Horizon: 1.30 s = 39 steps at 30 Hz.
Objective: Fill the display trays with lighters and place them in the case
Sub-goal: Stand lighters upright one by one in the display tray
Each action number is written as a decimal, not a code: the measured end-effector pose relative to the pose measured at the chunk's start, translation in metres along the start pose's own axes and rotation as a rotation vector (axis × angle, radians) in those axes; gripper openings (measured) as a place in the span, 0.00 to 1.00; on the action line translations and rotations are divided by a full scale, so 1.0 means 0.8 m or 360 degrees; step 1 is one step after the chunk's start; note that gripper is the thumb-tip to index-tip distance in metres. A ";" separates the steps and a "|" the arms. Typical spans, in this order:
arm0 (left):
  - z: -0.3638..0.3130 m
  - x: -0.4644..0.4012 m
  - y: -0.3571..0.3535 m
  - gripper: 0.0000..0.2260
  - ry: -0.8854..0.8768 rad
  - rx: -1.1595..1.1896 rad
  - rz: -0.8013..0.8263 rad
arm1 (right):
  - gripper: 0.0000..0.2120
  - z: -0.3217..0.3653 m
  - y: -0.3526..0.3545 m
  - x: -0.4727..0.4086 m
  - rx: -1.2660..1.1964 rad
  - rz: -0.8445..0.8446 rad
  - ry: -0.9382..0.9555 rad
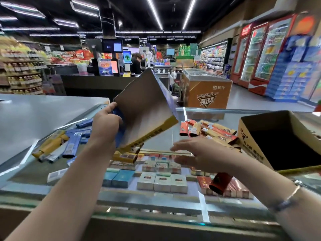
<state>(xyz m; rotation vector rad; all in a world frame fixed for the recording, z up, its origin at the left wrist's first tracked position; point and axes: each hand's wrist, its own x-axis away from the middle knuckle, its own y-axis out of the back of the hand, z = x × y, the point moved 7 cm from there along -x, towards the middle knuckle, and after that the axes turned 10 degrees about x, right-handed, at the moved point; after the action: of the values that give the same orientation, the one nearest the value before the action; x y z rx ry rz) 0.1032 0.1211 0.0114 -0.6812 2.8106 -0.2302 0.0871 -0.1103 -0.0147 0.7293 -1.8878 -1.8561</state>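
A glass-topped table (191,202) carries an open cardboard box (257,136) at right and scattered lighters (208,131). The left hand (106,124) grips a tilted, empty display tray (147,110) above the glass; the right hand (199,153) hovers beside it, fingers spread, holding nothing.
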 end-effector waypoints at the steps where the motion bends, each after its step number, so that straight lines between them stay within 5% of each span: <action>1: 0.005 -0.005 0.001 0.30 0.0048 -0.0009 -0.0008 | 0.19 -0.002 0.001 0.001 0.0008 0.0007 -0.0023; 12: 0.045 0.003 -0.075 0.29 0.0384 -0.0247 0.0431 | 0.06 -0.027 0.007 0.008 -0.0243 -0.0050 -0.0071; 16: 0.038 0.001 -0.050 0.31 0.0245 -0.0289 0.0354 | 0.04 -0.046 0.006 0.020 -0.0520 0.0128 -0.0183; 23: 0.012 0.021 -0.062 0.30 -0.0157 -0.0832 0.0523 | 0.02 -0.070 0.014 0.024 -0.0313 0.0154 -0.0281; 30: 0.007 0.027 -0.064 0.26 -0.0360 -0.1013 0.0605 | 0.05 -0.088 0.017 0.025 -0.0294 0.0109 -0.0341; 35: 0.007 0.028 -0.066 0.27 -0.0404 -0.1021 0.0601 | 0.08 -0.108 0.035 0.022 -0.0278 -0.0442 -0.0564; 39: 0.005 0.029 -0.067 0.28 -0.0472 -0.1030 0.0582 | 0.20 -0.111 0.026 -0.007 -0.0036 -0.0267 -0.0746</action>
<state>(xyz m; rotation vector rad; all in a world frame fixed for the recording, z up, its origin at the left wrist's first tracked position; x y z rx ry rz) 0.1072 0.0625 0.0140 -0.2602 2.6271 0.8021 0.1442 -0.1774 0.0101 0.4847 -2.1291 -2.3089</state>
